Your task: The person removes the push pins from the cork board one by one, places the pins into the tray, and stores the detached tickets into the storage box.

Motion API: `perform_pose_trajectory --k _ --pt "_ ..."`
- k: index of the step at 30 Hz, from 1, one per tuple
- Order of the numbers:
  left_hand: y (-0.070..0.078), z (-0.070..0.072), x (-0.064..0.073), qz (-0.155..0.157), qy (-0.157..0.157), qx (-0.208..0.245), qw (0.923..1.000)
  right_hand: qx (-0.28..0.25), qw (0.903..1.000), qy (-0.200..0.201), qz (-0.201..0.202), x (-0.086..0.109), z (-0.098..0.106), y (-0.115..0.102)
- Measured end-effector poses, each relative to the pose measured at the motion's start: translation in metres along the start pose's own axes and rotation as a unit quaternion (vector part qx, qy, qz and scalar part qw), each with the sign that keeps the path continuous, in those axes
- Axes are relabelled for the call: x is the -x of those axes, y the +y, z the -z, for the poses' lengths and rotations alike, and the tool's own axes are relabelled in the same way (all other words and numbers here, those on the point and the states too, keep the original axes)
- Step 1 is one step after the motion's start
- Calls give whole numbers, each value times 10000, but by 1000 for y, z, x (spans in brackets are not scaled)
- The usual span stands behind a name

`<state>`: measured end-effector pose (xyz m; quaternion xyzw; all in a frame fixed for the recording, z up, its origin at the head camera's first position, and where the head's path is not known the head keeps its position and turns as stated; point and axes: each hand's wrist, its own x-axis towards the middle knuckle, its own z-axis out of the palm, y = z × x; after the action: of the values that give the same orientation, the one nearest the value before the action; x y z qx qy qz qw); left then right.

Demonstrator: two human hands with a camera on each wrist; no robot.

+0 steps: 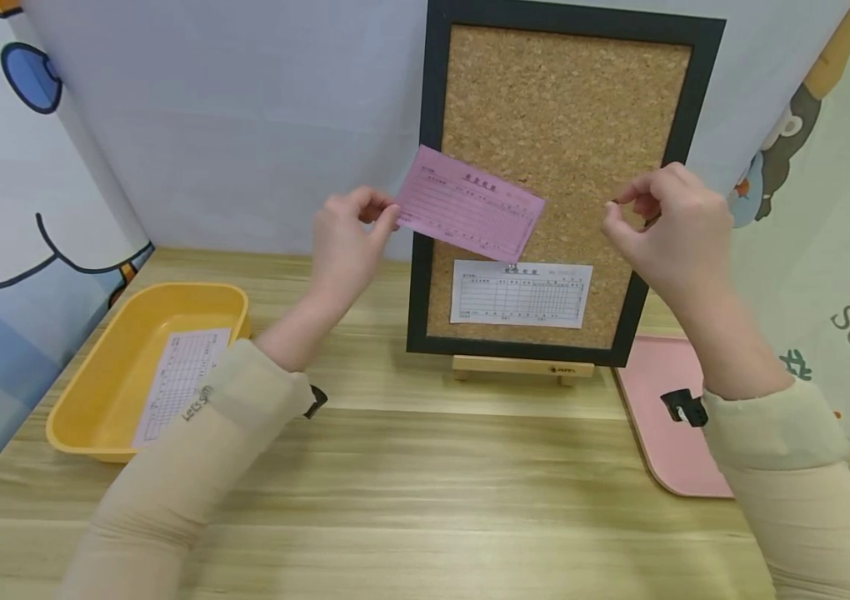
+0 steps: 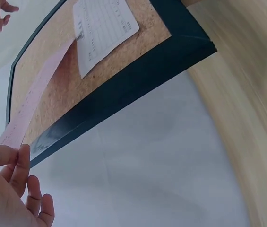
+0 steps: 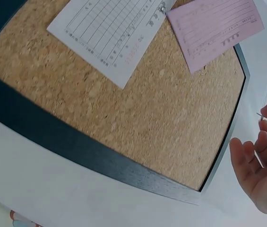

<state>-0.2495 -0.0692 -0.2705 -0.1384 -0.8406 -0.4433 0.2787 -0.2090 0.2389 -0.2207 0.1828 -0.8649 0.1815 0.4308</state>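
My left hand (image 1: 346,242) pinches the left edge of a pink receipt slip (image 1: 470,204) between thumb and fingers. The slip tilts down to the right in front of the cork board (image 1: 567,108); in the left wrist view the pink slip (image 2: 36,94) slants out from the cork. Low on the board, a white receipt slip (image 1: 521,294) hangs from a pin (image 1: 512,267) at its top edge, just under the pink slip's lower corner. By the board's right edge, my right hand (image 1: 676,221) pinches a small pushpin (image 3: 260,116), its thin point showing in the right wrist view.
The black-framed board leans on a small wooden stand (image 1: 522,367) at the table's back. To the left is a yellow tray (image 1: 68,417) with a printed white slip (image 1: 185,375) inside. A pink tray (image 1: 676,450) lies at the right, partly under my right forearm.
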Motion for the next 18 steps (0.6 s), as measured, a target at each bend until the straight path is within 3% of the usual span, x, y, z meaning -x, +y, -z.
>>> perform_pose_trajectory --k 8,18 --pt "1 22 -3 81 -30 5 10000 92 9998 152 130 4 12 8" --pt "7 49 -5 176 -156 -207 9995 317 9994 -98 101 12 30 17"
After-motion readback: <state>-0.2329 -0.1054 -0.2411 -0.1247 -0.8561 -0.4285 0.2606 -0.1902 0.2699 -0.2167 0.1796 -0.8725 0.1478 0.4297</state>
